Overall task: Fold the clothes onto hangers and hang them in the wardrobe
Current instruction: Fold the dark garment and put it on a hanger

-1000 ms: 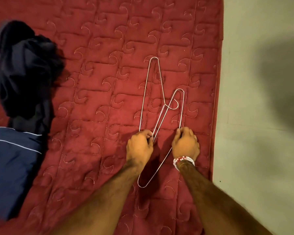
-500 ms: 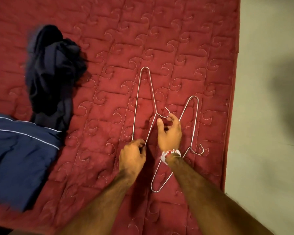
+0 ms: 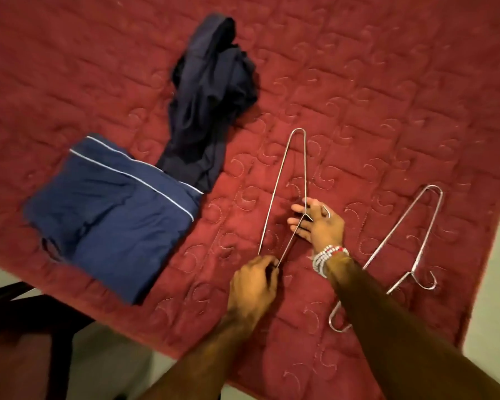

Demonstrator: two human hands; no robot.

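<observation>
Second hanger (image 3: pixel 429 226) has slid right, apart; left hand (image 3: pixel 253 284), right hand (image 3: pixel 319 225) grip first hanger (image 3: pixel 276 192).

Red quilted bedspread (image 3: pixel 358 82), pale floor (image 3: pixel 497 284), dark frame at lower left (image 3: pixel 26 310)

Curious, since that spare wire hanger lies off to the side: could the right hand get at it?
Probably yes. The spare silver wire hanger lies free on the red quilted bedspread beside the right hand, though its grip is busy on the other silver wire hanger.

Wire hanger (image 3: pixel 305 168) and second hanger (image 3: pixel 427 232) lie apart beside navy clothes (image 3: pixel 122 220).
</observation>
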